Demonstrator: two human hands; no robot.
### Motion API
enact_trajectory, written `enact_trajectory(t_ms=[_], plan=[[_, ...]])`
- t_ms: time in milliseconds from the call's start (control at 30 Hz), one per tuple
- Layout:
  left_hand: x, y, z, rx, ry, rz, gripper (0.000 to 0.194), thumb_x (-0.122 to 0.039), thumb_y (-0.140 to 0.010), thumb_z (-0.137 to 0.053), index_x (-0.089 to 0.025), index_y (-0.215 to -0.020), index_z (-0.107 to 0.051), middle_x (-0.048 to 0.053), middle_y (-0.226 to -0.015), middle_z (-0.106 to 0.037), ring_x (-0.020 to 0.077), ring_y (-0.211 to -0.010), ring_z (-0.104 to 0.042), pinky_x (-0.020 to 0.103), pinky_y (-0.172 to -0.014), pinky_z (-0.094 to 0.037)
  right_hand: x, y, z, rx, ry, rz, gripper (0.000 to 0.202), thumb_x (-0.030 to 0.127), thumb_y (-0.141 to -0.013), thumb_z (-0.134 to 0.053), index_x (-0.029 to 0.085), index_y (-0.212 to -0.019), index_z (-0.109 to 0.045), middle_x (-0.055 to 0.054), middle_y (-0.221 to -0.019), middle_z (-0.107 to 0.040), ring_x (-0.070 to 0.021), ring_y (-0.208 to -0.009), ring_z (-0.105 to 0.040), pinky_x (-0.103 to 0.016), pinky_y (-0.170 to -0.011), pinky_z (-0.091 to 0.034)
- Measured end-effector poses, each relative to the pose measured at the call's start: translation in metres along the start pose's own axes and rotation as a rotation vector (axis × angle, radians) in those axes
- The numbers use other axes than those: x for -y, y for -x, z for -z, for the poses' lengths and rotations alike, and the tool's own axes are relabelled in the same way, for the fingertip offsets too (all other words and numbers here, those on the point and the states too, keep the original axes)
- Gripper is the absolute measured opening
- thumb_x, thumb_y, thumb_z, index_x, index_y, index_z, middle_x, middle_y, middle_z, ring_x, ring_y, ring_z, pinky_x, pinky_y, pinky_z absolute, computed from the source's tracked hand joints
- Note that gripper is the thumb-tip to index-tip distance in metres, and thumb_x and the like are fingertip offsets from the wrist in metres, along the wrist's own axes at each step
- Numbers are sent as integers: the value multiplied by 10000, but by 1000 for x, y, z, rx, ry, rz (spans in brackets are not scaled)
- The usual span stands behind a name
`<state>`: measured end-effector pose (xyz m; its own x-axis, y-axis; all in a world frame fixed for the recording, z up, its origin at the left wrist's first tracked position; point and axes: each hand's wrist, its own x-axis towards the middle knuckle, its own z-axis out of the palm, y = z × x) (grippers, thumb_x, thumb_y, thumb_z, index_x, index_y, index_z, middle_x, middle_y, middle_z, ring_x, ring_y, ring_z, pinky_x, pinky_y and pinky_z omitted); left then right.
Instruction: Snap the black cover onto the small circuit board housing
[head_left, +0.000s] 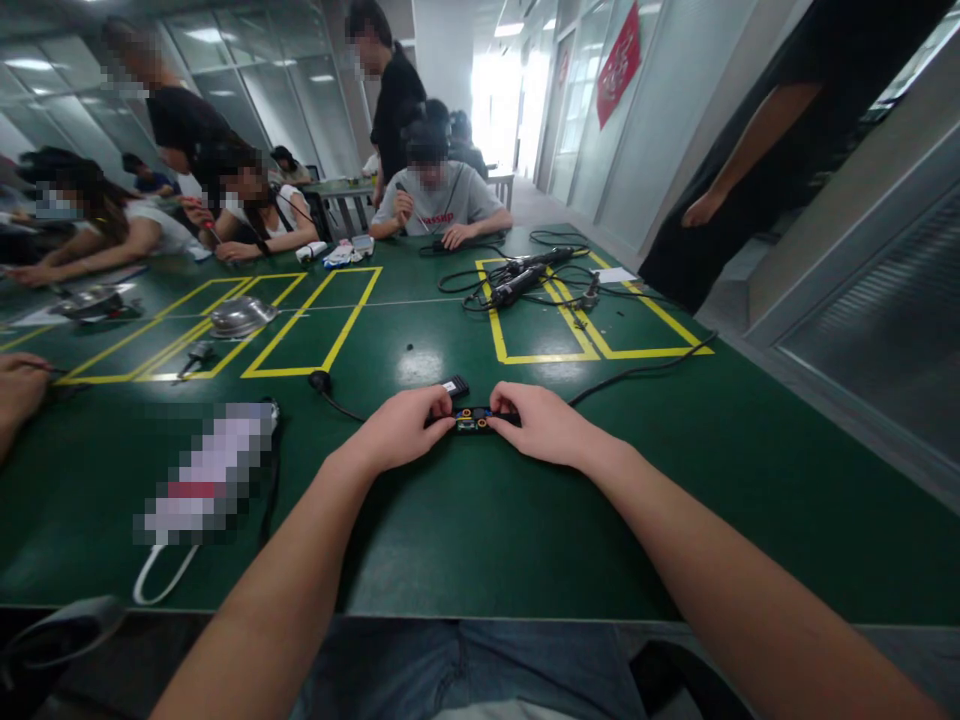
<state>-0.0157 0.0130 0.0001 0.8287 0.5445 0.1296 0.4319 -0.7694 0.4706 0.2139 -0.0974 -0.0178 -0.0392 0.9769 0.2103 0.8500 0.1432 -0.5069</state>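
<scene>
Both hands grip the ends of a narrow black electronic device (pixel 472 420) with its inside exposed, showing coloured wires and ring-shaped parts. My left hand (pixel 405 428) pinches the left end between thumb and fingers. My right hand (pixel 541 425) pinches the right end in the same way. Just behind the left fingertips lies a small black piece with a white label (pixel 456 387). A thin cord with a round black end (pixel 320 381) runs toward my left hand, and a black cable (pixel 645 366) leads off to the right. The fingers hide both ends of the device.
On the green table (pixel 525 540), a pixelated pale pouch-like item (pixel 206 470) with a strap lies left. A metal bowl (pixel 243 316) and small metal part (pixel 196 357) stand farther back. Black tools with cables (pixel 517 280) lie among yellow tape outlines. Several people sit or stand around.
</scene>
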Motion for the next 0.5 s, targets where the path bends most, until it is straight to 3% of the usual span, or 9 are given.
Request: enact_trajectory(t_ms=[233,500], plan=[[0,0,-1,-1,-25,-4,98,-286,-996,-633,-236,-912,-641,16,-862,-699,211,-771,-621,341,-697,-439,-2,-1,11,41,-87,-25,98,139,-890,-695,235,-908,-679,-18,-852,-715,-199,-780,-666,-318,-731,-495],[-5,0,6,-125,50,6,78,-276,-946,-648,-227,-989,-691,35,-904,-704,229,-838,-651,367,-784,-516,-5,-3,14,-87,-152,15,73,184,-886,-673,224,-910,-729,-34,-875,-739,-205,-798,-662,-330,-772,-525]])
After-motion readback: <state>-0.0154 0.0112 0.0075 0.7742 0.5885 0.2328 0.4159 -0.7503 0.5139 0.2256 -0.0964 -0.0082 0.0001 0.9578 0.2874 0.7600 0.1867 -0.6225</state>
